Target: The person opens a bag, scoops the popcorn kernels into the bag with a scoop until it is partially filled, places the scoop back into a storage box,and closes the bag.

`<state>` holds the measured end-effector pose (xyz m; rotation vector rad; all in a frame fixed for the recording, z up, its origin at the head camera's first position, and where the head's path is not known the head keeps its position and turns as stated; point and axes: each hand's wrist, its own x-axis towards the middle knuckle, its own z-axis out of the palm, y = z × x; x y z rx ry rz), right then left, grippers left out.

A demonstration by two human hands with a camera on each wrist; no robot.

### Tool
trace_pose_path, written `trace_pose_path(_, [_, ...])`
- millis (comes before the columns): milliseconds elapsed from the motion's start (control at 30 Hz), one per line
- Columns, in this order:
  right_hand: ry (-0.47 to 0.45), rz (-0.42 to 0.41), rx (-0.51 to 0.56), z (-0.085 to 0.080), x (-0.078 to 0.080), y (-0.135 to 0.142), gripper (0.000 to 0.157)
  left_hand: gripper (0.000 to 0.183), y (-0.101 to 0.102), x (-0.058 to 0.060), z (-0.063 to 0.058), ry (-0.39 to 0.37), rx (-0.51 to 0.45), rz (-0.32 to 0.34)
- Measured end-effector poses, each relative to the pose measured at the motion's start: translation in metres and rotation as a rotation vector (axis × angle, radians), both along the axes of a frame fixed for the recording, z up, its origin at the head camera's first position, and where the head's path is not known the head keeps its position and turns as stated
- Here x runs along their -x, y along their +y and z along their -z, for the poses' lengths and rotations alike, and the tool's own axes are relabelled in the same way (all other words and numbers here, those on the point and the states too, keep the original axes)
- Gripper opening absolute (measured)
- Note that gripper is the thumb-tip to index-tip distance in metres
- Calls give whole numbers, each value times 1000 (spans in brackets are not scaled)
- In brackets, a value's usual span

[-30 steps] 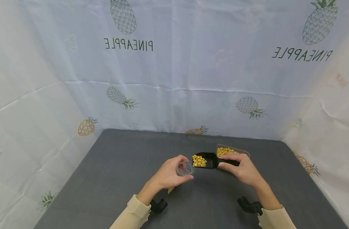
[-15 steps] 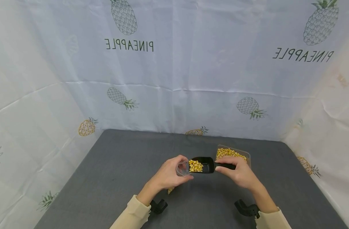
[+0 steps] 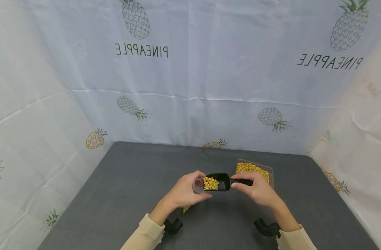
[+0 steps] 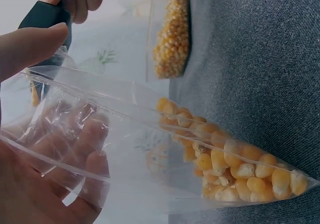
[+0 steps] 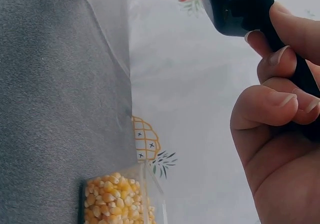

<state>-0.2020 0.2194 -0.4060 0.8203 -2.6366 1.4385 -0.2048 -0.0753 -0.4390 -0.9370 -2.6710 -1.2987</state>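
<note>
Bag [image 4: 130, 109] of clear film, midway between the bench's [image 3: 140, 180] side edges, should handle limp, slick and bottom-heavy with kernels [image 4: 245, 171]; best held by its rim, where left grip [image 3: 185, 189] curls round it. Right grip [image 3: 256, 187] clasps the loaded scoop [image 3: 225, 178] by its handle.

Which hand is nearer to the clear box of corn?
The right. Your right hand, gripping the black scoop, partly covers the box in the head view; your left hand, holding the clear bag, is farther off, to the box's left.
</note>
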Motion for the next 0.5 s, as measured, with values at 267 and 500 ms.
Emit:
trace_pose_path(267, [12,-32,7,-5,2,2,22,56,-1,0,-1,-7,15,10])
trace_pose_path(500, [3,-96,13,-7,4,-1,20,55,0,-1,-2,-10,15,1])
